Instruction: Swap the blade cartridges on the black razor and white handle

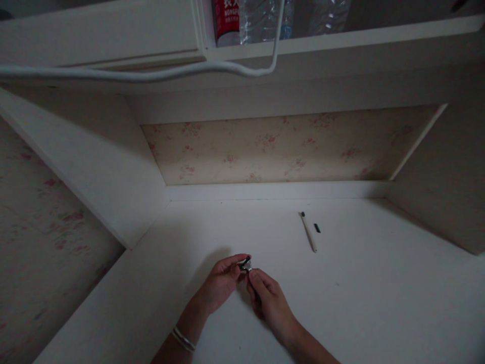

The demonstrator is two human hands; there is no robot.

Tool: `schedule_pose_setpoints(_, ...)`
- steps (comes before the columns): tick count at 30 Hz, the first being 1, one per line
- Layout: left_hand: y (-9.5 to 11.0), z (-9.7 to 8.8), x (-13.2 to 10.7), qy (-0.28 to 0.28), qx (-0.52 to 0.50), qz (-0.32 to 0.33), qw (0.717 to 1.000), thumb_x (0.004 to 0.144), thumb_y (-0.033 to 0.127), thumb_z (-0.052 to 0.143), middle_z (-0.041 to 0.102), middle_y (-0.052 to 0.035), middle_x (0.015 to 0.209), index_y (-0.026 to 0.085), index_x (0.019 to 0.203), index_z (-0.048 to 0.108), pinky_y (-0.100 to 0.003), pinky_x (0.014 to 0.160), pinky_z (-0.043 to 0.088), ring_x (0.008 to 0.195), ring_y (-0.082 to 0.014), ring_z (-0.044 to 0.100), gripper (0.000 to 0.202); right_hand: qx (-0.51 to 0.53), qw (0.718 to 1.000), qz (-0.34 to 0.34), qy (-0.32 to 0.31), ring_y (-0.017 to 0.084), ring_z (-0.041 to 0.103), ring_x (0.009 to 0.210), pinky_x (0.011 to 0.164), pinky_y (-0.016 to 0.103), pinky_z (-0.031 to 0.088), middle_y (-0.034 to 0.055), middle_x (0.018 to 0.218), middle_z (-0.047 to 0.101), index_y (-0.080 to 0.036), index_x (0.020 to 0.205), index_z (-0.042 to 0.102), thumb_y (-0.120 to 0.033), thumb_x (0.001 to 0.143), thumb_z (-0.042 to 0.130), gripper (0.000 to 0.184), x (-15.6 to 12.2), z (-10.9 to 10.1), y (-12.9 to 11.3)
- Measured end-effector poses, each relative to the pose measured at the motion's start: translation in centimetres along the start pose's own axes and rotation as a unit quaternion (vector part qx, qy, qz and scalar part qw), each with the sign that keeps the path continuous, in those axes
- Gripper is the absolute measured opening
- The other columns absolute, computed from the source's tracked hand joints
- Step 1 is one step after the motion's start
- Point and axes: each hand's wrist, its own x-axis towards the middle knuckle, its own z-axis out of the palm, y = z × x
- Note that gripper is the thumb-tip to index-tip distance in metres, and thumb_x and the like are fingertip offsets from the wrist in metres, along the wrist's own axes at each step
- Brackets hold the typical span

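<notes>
My left hand (221, 284) and my right hand (270, 301) meet over the white desk top (359, 298), both pinching a small black and silver object (245, 264) between the fingertips. What the object is cannot be told; it is partly hidden by my fingers. A bracelet sits on my left wrist (184, 339). Farther back to the right lie a thin white stick with a dark tip (308, 232) and a small black piece (317, 228) beside it, both apart from my hands.
The desk sits in a recess with white side panels and a floral back wall (288, 149). Overhead is a shelf (341, 38) holding plastic bottles (261, 20), and a white cable (151, 76) hangs under it.
</notes>
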Motion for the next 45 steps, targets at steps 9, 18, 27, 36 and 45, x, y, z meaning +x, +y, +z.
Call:
schedule_pose_setpoints(9, -0.3, -0.6, 0.1, -0.002, 0.021, 0.005, 1.000, 0.072, 0.026, 0.073, 0.067, -0.0088, 0.097, 0.018, 0.104, 0.069, -0.027, 0.081, 0.041, 0.085, -0.0152, 0.057, 0.033, -0.010, 1.000, 0.004, -0.002, 0.004, 0.021, 0.038, 0.033, 0.018, 0.015, -0.0089, 0.052, 0.033, -0.018, 0.077, 0.049, -0.057, 0.085, 0.048, 0.040, -0.1, 0.0, -0.1)
schedule_pose_setpoints(18, -0.3, -1.3, -0.1, -0.016, 0.071, 0.049, 0.996, 0.068, 0.030, 0.076, 0.061, -0.0078, 0.109, 0.023, 0.095, 0.073, -0.029, 0.080, 0.041, 0.089, -0.0167, 0.054, 0.029, -0.014, 0.999, 0.018, -0.025, 0.004, 0.020, 0.037, 0.033, 0.018, 0.015, -0.0092, 0.049, 0.033, -0.018, 0.072, 0.048, -0.058, 0.083, 0.049, 0.042, -0.5, 0.2, -1.4)
schedule_pose_setpoints(27, 0.3, -1.7, -0.3, -0.064, 0.063, 0.013, 0.996, 0.069, 0.029, 0.075, 0.059, -0.0083, 0.111, 0.024, 0.095, 0.073, -0.027, 0.077, 0.041, 0.087, -0.0147, 0.054, 0.027, 0.057, 0.992, 0.056, -0.095, 0.002, 0.021, 0.034, 0.031, 0.017, 0.014, -0.0085, 0.054, 0.036, -0.017, 0.070, 0.048, -0.059, 0.082, 0.050, 0.044, -0.8, 0.0, -1.5)
schedule_pose_setpoints(36, 0.7, -1.7, -0.5, -0.063, 0.111, 0.009, 0.992, 0.071, 0.033, 0.073, 0.063, -0.0103, 0.105, 0.022, 0.101, 0.071, -0.032, 0.084, 0.041, 0.090, -0.0184, 0.056, 0.032, -0.099, 0.991, -0.009, -0.091, 0.005, 0.027, 0.035, 0.034, 0.019, 0.020, -0.0074, 0.047, 0.036, -0.018, 0.066, 0.047, -0.060, 0.089, 0.034, 0.050, -0.8, -0.1, -1.7)
schedule_pose_setpoints(45, 0.5, -1.7, -0.3, -0.060, 0.142, 0.029, 0.988, 0.073, 0.034, 0.071, 0.062, -0.0129, 0.113, 0.021, 0.102, 0.070, -0.035, 0.088, 0.040, 0.095, -0.0208, 0.056, 0.032, -0.200, 0.977, -0.071, -0.035, 0.009, 0.033, 0.047, 0.046, 0.022, 0.027, -0.0056, 0.053, 0.038, -0.019, 0.075, 0.051, -0.053, 0.093, 0.031, 0.043, -1.0, 0.1, -2.2)
